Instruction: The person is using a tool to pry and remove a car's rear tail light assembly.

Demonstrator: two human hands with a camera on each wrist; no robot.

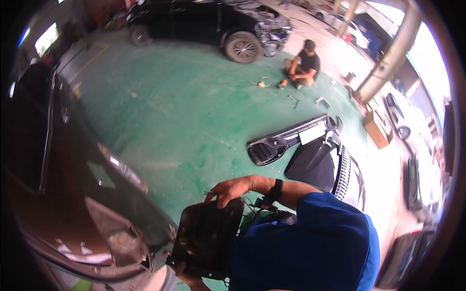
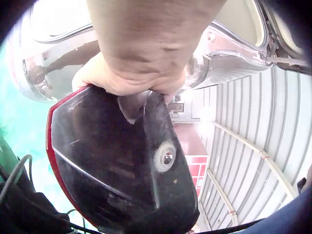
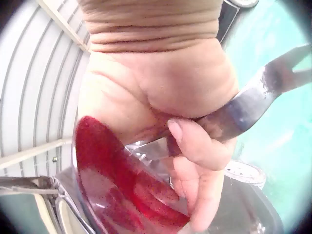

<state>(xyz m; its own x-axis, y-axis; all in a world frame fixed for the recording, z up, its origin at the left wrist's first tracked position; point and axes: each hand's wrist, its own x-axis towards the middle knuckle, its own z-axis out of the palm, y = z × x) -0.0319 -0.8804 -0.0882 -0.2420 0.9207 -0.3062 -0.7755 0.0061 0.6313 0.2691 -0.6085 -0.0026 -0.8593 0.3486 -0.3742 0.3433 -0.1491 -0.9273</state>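
Observation:
A car tail light with a dark back housing is held between both hands, in front of the blue shirt. In the left wrist view, my left hand grips one end of the housing, with a red edge along one side. My right hand holds the opposite end; its fingers lie along the glossy red lens. Across that palm runs a metal forked pry tool, its forked end sticking out past the hand. In the head view, the right hand is above the light and the left low at its bottom edge.
A dark car body with an exposed recess stands on the left. Black trim panels lie on the green floor. Farther off, a person sits near a black SUV with its front stripped. A cardboard box stands by a pillar.

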